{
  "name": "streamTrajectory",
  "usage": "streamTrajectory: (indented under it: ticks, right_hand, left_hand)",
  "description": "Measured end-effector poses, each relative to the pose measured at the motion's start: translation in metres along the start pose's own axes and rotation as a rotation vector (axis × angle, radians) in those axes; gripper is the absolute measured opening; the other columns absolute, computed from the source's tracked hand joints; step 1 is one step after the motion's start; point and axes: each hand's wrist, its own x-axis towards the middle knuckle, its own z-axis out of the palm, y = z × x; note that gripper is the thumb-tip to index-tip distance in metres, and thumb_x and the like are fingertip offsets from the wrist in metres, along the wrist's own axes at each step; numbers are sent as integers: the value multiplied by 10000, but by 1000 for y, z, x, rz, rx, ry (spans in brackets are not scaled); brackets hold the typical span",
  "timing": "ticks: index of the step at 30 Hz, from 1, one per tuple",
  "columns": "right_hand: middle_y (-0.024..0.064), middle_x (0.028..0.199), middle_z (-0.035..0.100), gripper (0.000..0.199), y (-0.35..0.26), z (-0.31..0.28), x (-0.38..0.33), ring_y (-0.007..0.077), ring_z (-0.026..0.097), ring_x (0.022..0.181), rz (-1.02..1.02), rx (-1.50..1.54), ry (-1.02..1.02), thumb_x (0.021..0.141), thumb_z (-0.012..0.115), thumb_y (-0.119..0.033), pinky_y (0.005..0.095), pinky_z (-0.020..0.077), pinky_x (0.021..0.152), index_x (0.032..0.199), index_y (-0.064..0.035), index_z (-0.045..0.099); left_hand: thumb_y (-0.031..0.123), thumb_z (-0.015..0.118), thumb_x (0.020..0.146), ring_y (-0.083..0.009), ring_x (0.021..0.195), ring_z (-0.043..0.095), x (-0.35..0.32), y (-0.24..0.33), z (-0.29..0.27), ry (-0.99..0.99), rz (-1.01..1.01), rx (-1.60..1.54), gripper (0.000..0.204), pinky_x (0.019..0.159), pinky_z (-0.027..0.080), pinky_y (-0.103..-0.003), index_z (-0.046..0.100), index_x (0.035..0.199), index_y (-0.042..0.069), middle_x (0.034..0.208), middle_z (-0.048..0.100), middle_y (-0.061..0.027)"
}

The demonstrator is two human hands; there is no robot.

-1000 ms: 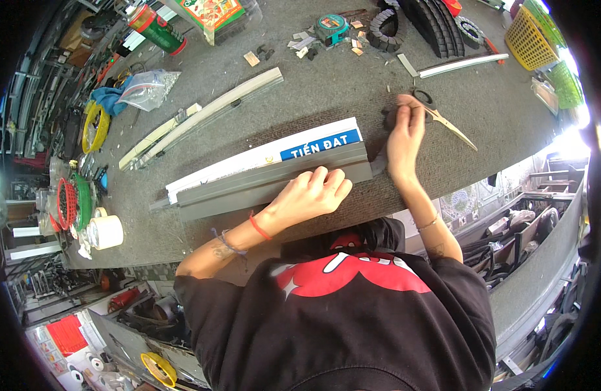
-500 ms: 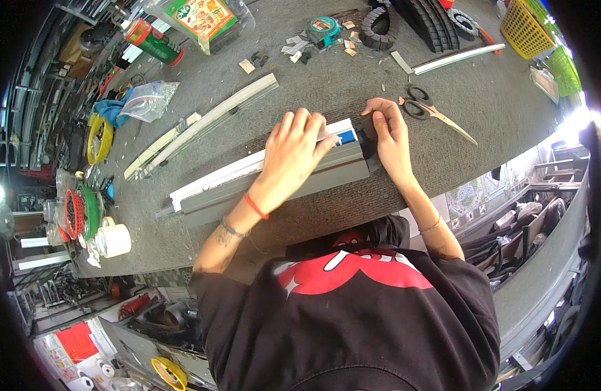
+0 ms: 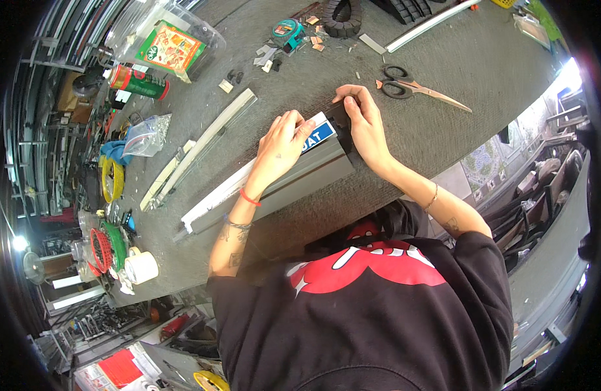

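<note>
A long grey metal profile point(image 3: 307, 177) lies slantwise on the bench in front of me, with a white strip point(image 3: 217, 195) along its far side. My left hand point(image 3: 279, 144) is closed over the strip near its right end. Its thumb rests by a blue label point(image 3: 320, 135) with white lettering. At that same end, my right hand point(image 3: 367, 127) pinches a dark, thin piece point(image 3: 339, 116) between thumb and fingers. The piece stands against the profile's end; whether it is fixed there, I cannot tell. Black-handled scissors point(image 3: 399, 86) lie beyond my right hand, apart from it.
Pale strips point(image 3: 206, 143) lie left of the profile. Farther back are a teal tape measure point(image 3: 288, 32), small scraps, a black coiled chain point(image 3: 343, 18) and a clear plastic box point(image 3: 206, 39). A roll of tape point(image 3: 142, 267) and baskets point(image 3: 101, 250) stand at the left edge.
The whole view has turned and shifted. More of the blue label shows beside my left thumb. My right hand still holds the dark piece at the profile's end.
</note>
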Motion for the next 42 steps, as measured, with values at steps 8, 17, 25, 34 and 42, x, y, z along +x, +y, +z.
streamTrajectory:
  ticks: [8, 17, 25, 34, 42]
  right_hand:
    - [85, 928, 621, 177, 2, -12, 15, 144, 560, 894, 71, -41, -163, 934, 432, -36, 274, 435, 824, 1044, 11, 562]
    - [118, 1180, 554, 324, -49, -74, 24, 310, 466, 1195, -645, -764, -781, 837, 641, -218, 482, 331, 1004, 1109, -59, 565]
    - [89, 1248, 513, 453, -62, -70, 51, 285, 396, 1277, -1062, -1053, -1129, 735, 704, -405, 502, 314, 1025, 991, -49, 590]
    - [129, 889, 572, 357, -56, -106, 70, 296, 548, 901, -1094, -1063, -1207, 723, 717, -330, 412, 412, 887, 802, -15, 568]
    - [164, 1141, 544, 329, -95, -286, 118, 344, 492, 1142, -809, -1513, -715, 645, 711, -64, 464, 371, 980, 948, -14, 594]
  left_hand:
    - [427, 478, 953, -229, 847, 558, 1, 1, 0, -1, -48, 10, 387, 782, 433, -358, 523, 932, 43, 900, 569, -98]
    - [394, 642, 811, -347, 942, 540, -39, 25, 15, 500, 246, 154, 432, 829, 405, -448, 535, 1024, 33, 998, 564, -152]
    - [655, 548, 744, -285, 1058, 491, -77, 31, 55, 542, 215, 785, 802, 924, 389, -420, 490, 1250, 35, 1206, 492, -141]
    - [665, 559, 732, -290, 1127, 466, -74, 26, 52, 469, 203, 726, 824, 948, 404, -402, 464, 1255, 35, 1234, 467, -149]
    - [678, 565, 721, -298, 1099, 473, -75, 18, 45, 470, 204, 720, 841, 955, 412, -413, 454, 1246, 31, 1232, 454, -150]
